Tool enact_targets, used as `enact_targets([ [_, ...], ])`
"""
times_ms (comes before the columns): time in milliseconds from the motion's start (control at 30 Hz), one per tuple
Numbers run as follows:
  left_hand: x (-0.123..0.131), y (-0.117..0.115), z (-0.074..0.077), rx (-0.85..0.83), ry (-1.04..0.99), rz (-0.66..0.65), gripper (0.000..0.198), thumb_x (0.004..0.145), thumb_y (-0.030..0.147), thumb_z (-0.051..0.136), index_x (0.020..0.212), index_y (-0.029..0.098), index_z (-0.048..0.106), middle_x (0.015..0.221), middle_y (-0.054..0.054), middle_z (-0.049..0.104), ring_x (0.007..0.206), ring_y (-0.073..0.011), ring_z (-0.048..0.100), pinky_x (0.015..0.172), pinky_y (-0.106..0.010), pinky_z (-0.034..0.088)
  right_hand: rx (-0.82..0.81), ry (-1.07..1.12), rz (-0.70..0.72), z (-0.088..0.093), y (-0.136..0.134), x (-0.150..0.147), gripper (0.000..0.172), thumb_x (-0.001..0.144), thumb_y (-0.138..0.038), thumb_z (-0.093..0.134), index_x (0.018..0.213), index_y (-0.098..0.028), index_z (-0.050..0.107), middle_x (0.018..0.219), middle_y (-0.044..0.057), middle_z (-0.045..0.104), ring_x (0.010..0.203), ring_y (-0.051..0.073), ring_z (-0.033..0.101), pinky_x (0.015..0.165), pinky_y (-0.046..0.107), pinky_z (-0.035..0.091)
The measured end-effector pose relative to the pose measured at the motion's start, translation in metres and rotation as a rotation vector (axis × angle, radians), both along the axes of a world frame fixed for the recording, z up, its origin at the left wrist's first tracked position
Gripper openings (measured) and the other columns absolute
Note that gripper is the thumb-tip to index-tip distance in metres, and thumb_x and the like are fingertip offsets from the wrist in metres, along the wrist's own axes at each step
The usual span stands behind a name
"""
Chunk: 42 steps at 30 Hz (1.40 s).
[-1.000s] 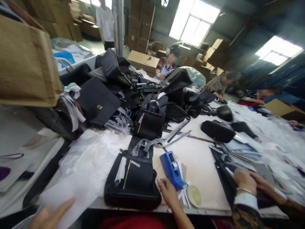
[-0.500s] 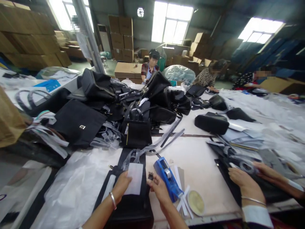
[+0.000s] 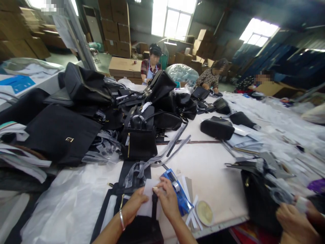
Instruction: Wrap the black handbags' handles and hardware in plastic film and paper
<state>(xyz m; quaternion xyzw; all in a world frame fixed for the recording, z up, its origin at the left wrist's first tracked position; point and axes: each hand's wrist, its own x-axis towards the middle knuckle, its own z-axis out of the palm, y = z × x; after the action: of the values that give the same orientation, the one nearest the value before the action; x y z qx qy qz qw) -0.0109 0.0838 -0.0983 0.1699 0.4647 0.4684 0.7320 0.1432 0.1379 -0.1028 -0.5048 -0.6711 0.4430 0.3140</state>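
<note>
- Head view: bare table is stretching right of the dispenser; piled bags are crowding the far left.
- Unlike half a second ago, the strap is crossing the sheet.
- Over the near bag, the left hand is pinching the sheet; the right hand is clamping the strap.

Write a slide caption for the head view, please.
Left hand holds a sheet, right hand a strap, over a bag.

White sheet now under the black strap, both hands closer together.
</note>
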Motion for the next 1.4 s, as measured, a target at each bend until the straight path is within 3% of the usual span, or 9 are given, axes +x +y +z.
enact_targets([
  [133,0.010,-0.007,-0.004,0.026,-0.067,0.064,0.052,0.067,0.008,0.054,0.118,0.015,0.061,0.099,-0.008,0.072,0.087,-0.0226,0.067,0.078,-0.032,0.050,-0.132,0.068,-0.044,-0.010,0.001,0.002,0.016,0.078,-0.036,0.062,0.081,-0.021,0.067,0.118,0.009,0.059,0.112,0.027,0.052,0.091,0.036,0.040],
  [233,0.019,-0.014,-0.007,0.001,-0.089,0.105,0.050,0.070,0.012,0.058,0.120,0.016,0.059,0.102,-0.009,0.072,0.092,-0.0247,0.067,0.083,-0.036,0.050,-0.220,0.111,-0.053,-0.014,0.000,0.003,0.021,0.079,-0.039,0.061,0.082,-0.019,0.064,0.091,0.005,0.067,0.086,0.023,0.060,0.075,0.030,0.044],
  [333,0.023,-0.016,-0.006,-0.006,-0.084,0.117,0.049,0.073,0.018,0.063,0.122,0.017,0.058,0.107,-0.010,0.071,0.098,-0.0271,0.065,0.088,-0.040,0.049,-0.229,0.095,-0.057,-0.011,0.000,0.003,0.020,0.080,-0.038,0.060,0.083,-0.018,0.064,0.076,0.001,0.065,0.070,0.018,0.057,0.067,0.027,0.042],
  [600,0.032,-0.013,-0.017,0.106,0.227,0.074,0.052,0.077,0.038,0.066,0.124,0.017,0.058,0.120,-0.010,0.066,0.126,-0.0309,0.047,0.108,-0.044,0.033,-0.165,0.061,-0.124,-0.006,-0.007,0.002,0.019,0.080,-0.037,0.058,0.084,-0.019,0.064,0.079,0.001,0.067,0.074,0.019,0.059,0.069,0.027,0.043],
  [800,0.038,-0.015,-0.025,0.133,0.322,0.072,0.050,0.080,0.041,0.061,0.123,0.016,0.058,0.127,-0.010,0.062,0.125,-0.0304,0.048,0.106,-0.043,0.036,-0.111,0.086,-0.206,-0.014,-0.010,0.005,0.031,0.075,-0.034,0.061,0.102,-0.020,0.064,0.100,0.006,0.068,0.082,0.022,0.062,0.072,0.030,0.046],
  [1033,0.046,-0.017,-0.019,0.104,0.347,0.114,0.049,0.079,0.045,0.061,0.120,0.017,0.061,0.118,-0.009,0.067,0.113,-0.0309,0.058,0.100,-0.042,0.042,-0.114,0.034,-0.239,-0.014,-0.010,0.010,0.023,0.075,-0.040,0.062,0.086,-0.020,0.067,0.074,0.003,0.066,0.070,0.022,0.059,0.064,0.030,0.044],
  [1400,0.053,-0.014,-0.002,-0.005,0.388,0.185,0.051,0.076,0.047,0.064,0.114,0.013,0.064,0.111,-0.011,0.070,0.108,-0.0305,0.060,0.096,-0.041,0.044,-0.174,0.088,-0.208,-0.017,-0.005,0.008,0.025,0.074,-0.042,0.063,0.084,-0.020,0.065,0.072,0.002,0.064,0.071,0.020,0.058,0.066,0.029,0.043],
])
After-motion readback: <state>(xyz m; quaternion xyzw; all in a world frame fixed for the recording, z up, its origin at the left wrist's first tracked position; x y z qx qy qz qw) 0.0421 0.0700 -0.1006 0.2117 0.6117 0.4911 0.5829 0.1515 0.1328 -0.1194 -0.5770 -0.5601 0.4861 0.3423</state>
